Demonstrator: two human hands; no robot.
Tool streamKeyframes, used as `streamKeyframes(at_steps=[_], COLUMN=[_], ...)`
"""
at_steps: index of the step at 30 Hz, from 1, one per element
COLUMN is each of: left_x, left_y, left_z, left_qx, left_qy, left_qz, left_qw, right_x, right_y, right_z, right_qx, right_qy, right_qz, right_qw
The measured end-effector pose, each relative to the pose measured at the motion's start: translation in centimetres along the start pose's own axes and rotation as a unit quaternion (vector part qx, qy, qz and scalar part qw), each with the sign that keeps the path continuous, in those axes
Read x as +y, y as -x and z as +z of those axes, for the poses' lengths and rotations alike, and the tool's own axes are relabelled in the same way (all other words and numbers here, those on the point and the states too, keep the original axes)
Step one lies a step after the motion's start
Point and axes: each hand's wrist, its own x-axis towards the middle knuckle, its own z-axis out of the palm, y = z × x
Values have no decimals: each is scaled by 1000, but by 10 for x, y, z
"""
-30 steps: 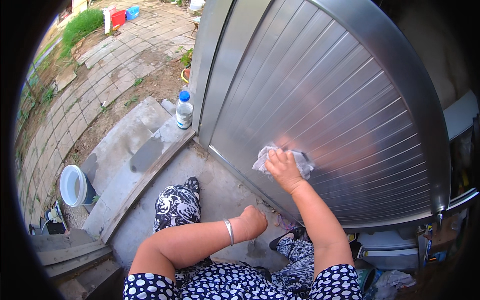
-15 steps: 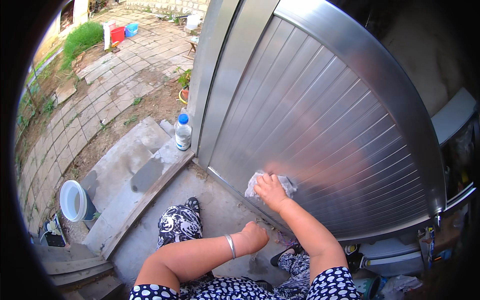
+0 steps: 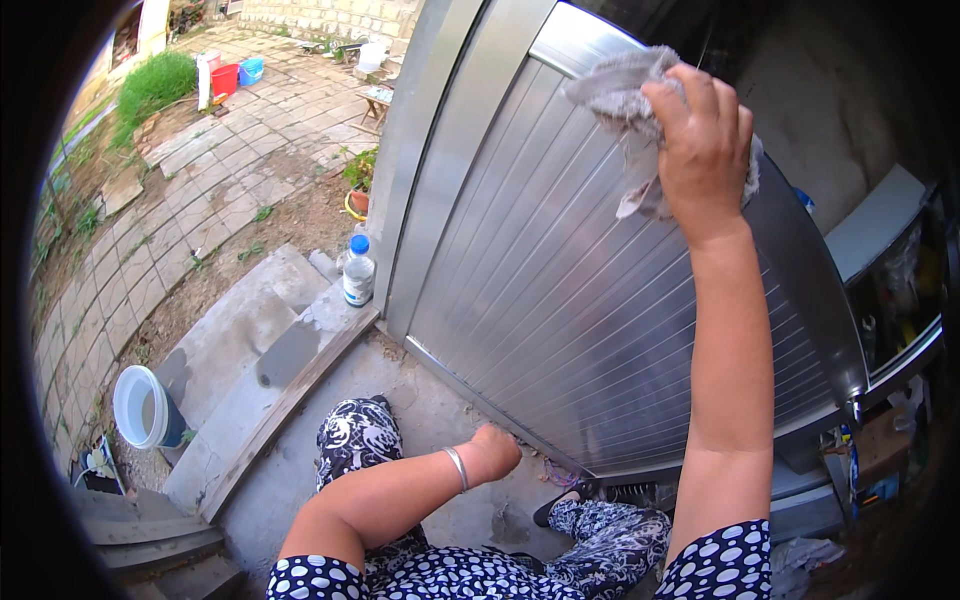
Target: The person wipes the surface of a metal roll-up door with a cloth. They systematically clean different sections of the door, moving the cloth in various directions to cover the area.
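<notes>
A grey, shaggy cleaning rag (image 3: 622, 95) is gripped in my right hand (image 3: 705, 155), which is raised high near the top of the silver metal door (image 3: 560, 280). Part of the rag hangs down in front of the door's ribbed panel, and some shows beyond my fingers. Whether the cloth touches the metal at this spot, I cannot tell. My left hand (image 3: 493, 455), with a silver bangle (image 3: 457, 468) at the wrist, is closed in a fist low over the concrete floor. Nothing shows sticking out of that fist.
A clear bottle with a blue cap (image 3: 358, 272) stands on the step beside the door frame. Further left is a white-and-blue bucket (image 3: 148, 408) holding some liquid. A wooden sill (image 3: 290, 415) crosses the doorway. Behind the door, at right, lies assorted clutter (image 3: 800, 560).
My right hand has lifted the rag from the door's lower panel up to near its top edge. The left fist has shifted slightly left and up.
</notes>
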Motion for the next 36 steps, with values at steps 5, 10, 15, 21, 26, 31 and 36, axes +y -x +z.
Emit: streamKeyframes(at_steps=[5,10,15,21,26,31,36], left_x=[5,12,22,24,26,22,19], left_y=[-2,1,8,10,16,14,15], left_z=[4,1,-4,-3,-14,-19,-24], left_qx=[9,13,20,6,13,12,43], left_qy=[-8,-9,-13,1,-2,18,-4], left_qz=[25,35,48,60,61,51,48], left_qw=[1000,999,999,998,998,998,998], right_x=[-21,-88,-144,-222,-277,-291,-246], right_y=[-5,34,82,154,223,243,190], right_z=[48,66,83,97,98,90,84], right_qx=[7,-113,-143,-220,-323,-399,-327], right_qy=[13,-55,-138,-237,-270,-282,-257], right_qz=[11,-16,-58,-112,-170,-201,-137], right_qw=[1000,992,978,940,891,849,899])
